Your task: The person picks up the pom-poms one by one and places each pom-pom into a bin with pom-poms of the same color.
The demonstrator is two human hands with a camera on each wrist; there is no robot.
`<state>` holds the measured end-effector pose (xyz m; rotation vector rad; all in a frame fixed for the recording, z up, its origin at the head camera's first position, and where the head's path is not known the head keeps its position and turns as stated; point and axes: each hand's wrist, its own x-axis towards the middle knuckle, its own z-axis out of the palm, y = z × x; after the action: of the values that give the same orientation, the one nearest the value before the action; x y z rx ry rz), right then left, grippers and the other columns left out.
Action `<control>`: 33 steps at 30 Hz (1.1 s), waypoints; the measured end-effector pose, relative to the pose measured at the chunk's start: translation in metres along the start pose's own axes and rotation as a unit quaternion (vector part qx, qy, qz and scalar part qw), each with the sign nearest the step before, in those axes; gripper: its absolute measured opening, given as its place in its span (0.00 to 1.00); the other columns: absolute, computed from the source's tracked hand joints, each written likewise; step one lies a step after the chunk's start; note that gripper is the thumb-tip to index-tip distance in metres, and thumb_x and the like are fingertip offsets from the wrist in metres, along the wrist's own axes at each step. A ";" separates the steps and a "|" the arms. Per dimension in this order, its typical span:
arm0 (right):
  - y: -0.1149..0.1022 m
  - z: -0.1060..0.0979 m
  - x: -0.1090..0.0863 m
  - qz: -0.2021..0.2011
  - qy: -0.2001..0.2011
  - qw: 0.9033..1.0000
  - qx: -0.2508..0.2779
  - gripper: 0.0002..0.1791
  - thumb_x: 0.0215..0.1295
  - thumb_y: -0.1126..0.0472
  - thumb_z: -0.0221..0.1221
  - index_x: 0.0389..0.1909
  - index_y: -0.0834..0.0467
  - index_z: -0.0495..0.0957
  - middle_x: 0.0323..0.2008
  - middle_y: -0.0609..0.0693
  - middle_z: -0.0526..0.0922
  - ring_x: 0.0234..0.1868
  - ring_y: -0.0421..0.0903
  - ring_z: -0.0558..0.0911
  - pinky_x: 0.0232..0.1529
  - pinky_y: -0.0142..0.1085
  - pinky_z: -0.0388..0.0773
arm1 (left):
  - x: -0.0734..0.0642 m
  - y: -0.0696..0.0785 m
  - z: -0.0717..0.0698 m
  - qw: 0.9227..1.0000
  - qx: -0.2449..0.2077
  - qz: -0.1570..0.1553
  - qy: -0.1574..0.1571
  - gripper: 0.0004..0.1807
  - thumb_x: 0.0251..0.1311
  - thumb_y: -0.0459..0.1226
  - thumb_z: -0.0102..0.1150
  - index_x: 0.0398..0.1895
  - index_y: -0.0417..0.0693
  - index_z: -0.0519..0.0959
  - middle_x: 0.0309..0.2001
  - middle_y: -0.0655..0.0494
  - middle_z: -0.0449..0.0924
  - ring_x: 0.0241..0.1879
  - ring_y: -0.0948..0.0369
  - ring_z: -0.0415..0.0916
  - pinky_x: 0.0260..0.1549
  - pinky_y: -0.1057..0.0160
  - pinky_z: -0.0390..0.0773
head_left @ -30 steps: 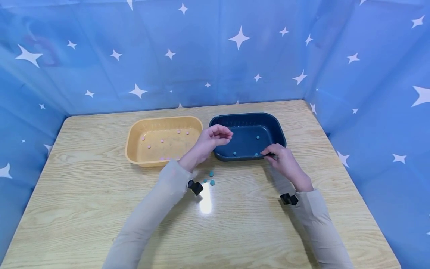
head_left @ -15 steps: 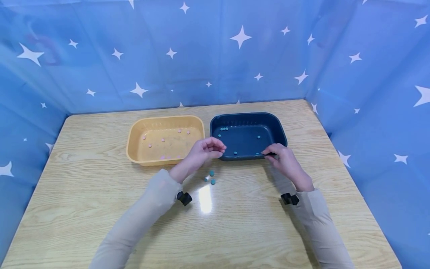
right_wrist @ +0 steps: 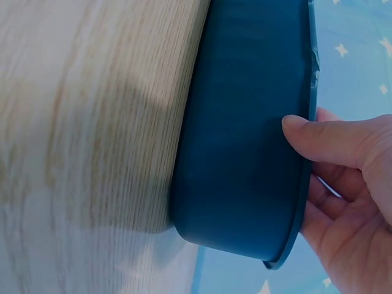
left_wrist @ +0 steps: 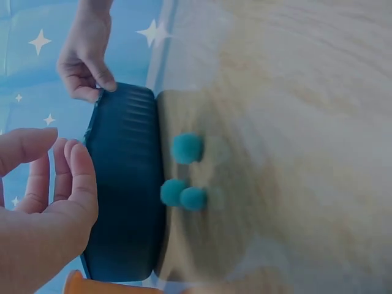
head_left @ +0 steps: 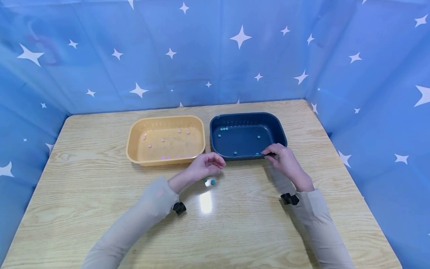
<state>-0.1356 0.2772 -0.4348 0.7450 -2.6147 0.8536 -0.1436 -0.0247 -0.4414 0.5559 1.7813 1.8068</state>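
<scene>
My right hand [head_left: 283, 160] pinches the near rim of a dark blue plastic basin [right_wrist: 245, 141], thumb outside and fingers inside. Several small teal pom-poms lie in that basin, one of them a teal pom-pom [head_left: 258, 137] towards its right side. My left hand [head_left: 205, 166] hovers over the table just in front of the basin, fingers loosely bent and a gap between thumb and fingertips, holding nothing. Below it, three teal pom-poms lie on the table; the largest-looking pom-pom [left_wrist: 187, 148] sits apart from the other two in the left wrist view.
A yellow-orange basin [head_left: 131, 151] stands left of the dark one, with several pink pom-poms [head_left: 163, 140] inside. Both stand on a wood-grain table [head_left: 235, 231]. A blue star-patterned curtain [head_left: 201, 45] encloses the back and sides.
My left hand has drawn back from over the dark basin to above the table pom-poms. Several teal pom-poms now show at the basin's left. My right hand keeps its grip.
</scene>
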 end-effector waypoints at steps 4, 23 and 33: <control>0.000 0.001 0.000 0.002 0.001 1.000 -0.002 0.12 0.43 0.81 0.65 0.28 0.64 0.81 0.30 0.55 0.83 0.36 0.52 0.80 0.32 0.44 0.78 | -0.005 -0.005 0.000 1.000 0.021 -0.007 -0.017 0.14 0.51 0.17 0.53 0.44 0.25 0.72 0.44 0.33 0.74 0.43 0.55 0.75 0.46 0.66 0.77; 0.001 0.001 0.000 -0.006 0.006 1.000 0.007 0.13 0.43 0.81 0.65 0.28 0.64 0.81 0.30 0.55 0.83 0.35 0.51 0.80 0.29 0.41 0.77 | -0.015 -0.023 0.003 0.976 0.200 0.052 -0.067 0.20 0.42 0.16 0.49 0.41 0.34 0.76 0.41 0.45 0.78 0.42 0.55 0.74 0.46 0.63 0.76; 0.001 0.001 0.000 -0.010 0.005 1.000 0.006 0.13 0.43 0.81 0.65 0.28 0.64 0.81 0.30 0.55 0.83 0.34 0.51 0.80 0.28 0.40 0.76 | -0.015 -0.025 0.004 0.959 0.263 0.083 -0.069 0.19 0.43 0.17 0.49 0.39 0.38 0.77 0.39 0.50 0.78 0.40 0.59 0.74 0.44 0.63 0.77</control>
<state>-0.1365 0.2778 -0.4358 0.7661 -2.5906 0.8659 -0.1274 -0.0321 -0.4651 1.0354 2.1717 1.3373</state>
